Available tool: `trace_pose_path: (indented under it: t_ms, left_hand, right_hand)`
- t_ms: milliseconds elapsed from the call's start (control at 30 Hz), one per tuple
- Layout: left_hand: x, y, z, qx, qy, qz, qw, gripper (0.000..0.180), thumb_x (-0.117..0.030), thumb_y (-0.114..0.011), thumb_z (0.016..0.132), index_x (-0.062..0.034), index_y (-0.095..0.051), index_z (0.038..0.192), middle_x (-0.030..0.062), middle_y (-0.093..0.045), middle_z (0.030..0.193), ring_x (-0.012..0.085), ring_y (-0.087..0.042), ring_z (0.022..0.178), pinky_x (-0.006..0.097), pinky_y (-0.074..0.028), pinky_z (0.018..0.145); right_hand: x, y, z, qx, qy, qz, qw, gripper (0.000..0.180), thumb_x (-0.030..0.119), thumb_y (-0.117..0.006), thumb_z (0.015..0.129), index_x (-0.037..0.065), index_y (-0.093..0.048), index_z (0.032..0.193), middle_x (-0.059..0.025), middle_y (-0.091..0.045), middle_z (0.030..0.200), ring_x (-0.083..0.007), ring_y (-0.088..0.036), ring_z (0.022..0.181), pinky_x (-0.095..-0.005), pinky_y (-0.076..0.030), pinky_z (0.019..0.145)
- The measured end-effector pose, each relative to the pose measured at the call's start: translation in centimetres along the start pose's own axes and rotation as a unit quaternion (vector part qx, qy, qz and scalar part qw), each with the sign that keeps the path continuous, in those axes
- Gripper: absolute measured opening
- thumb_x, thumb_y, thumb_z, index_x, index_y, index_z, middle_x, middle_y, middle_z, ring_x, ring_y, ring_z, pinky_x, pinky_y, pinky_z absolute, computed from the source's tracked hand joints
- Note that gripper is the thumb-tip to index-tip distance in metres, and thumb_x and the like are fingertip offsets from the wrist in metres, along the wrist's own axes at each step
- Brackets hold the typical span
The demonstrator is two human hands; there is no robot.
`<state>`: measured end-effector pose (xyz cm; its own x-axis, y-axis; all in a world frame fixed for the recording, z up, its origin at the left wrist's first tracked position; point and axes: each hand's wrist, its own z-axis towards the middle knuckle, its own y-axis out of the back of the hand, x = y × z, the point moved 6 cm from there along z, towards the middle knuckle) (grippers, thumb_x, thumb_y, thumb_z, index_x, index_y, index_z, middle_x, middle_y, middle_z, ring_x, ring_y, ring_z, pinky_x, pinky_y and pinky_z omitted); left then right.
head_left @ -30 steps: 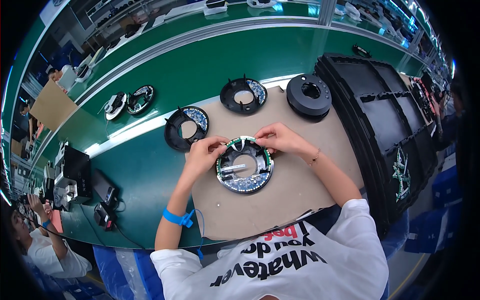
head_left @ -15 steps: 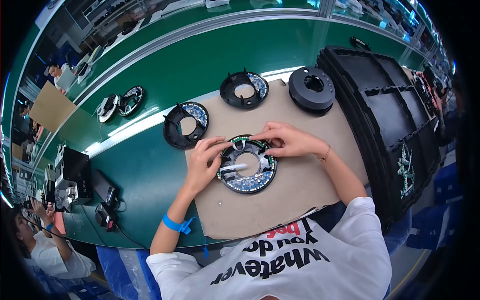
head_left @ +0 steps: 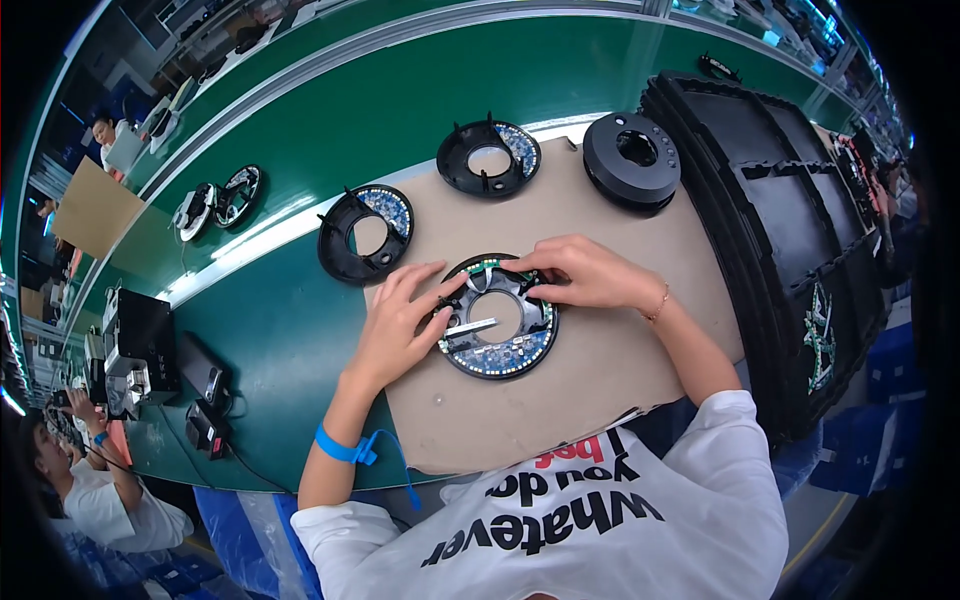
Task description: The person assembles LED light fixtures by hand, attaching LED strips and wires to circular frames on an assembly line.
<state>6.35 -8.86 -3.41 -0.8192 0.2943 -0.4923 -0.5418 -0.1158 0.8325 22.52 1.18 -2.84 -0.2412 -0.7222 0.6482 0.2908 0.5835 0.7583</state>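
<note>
A round black ring-shaped housing (head_left: 488, 372) lies in front of me, with a blue circuit board (head_left: 502, 355) along its near side and small light squares round its rim. My left hand (head_left: 402, 322) grips its left side, thumb and forefinger at the upper left edge. On the upper right, my right hand (head_left: 592, 274) holds the rim between thumb and forefinger, beside a green curved board (head_left: 484, 266) at the far edge. A narrow pale strip (head_left: 472, 328) reaches from the left side across part of the central hole, just below my left thumb.
Two similar black housings (head_left: 350, 262) (head_left: 466, 181) and a dark grey round cover (head_left: 622, 180) stand beyond, around the brown cardboard sheet (head_left: 590, 380). Black trays (head_left: 790, 230) line the right. Black devices (head_left: 140, 345) with cables stand left; a co-worker (head_left: 100, 480) sits beyond.
The pale strip's right end has swung slightly away from me, so the strip now slants. My left thumb and fingers have shifted a little along the rim; the right hand keeps its place.
</note>
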Motion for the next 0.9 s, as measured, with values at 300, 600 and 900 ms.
trace_pose_path:
  t_ms: [300, 600, 900]
  left_hand:
    - [0.8, -0.5, -0.6, 0.065, 0.017, -0.021, 0.998, 0.056, -0.035, -0.061, 0.075, -0.0203, -0.048, 0.127, 0.0072, -0.041, 0.131, 0.0301, -0.034, 0.120, 0.043, -0.027, 0.101]
    - [-0.3, -0.5, -0.1, 0.044, 0.017, 0.055, 0.997, 0.059, -0.039, -0.064, 0.071, -0.0216, -0.050, 0.125, 0.0078, -0.041, 0.131, 0.0309, -0.035, 0.116, 0.045, -0.028, 0.099]
    - [-0.5, -0.3, -0.1, 0.007, 0.025, 0.121, 0.992, 0.051, -0.036, -0.064, 0.071, -0.0211, -0.057, 0.118, 0.0093, -0.043, 0.130, 0.0365, -0.033, 0.116, 0.045, -0.032, 0.097]
  right_hand:
    - [-0.6, -0.5, -0.3, -0.046, 0.002, 0.006, 0.999, 0.031, 0.016, -0.061, 0.076, 0.009, -0.061, 0.106, -0.0083, -0.059, 0.076, -0.0217, -0.056, 0.066, -0.0343, -0.045, 0.063]
    - [-0.6, -0.1, -0.5, -0.069, 0.037, -0.011, 0.997, 0.036, 0.010, -0.062, 0.075, 0.009, -0.059, 0.111, -0.0092, -0.062, 0.085, -0.0206, -0.056, 0.065, -0.0318, -0.046, 0.063]
    - [-0.9, -0.3, -0.2, -0.031, -0.005, -0.021, 0.999, 0.034, 0.010, -0.061, 0.075, 0.009, -0.060, 0.110, -0.0098, -0.061, 0.081, -0.0209, -0.056, 0.065, -0.0319, -0.046, 0.064]
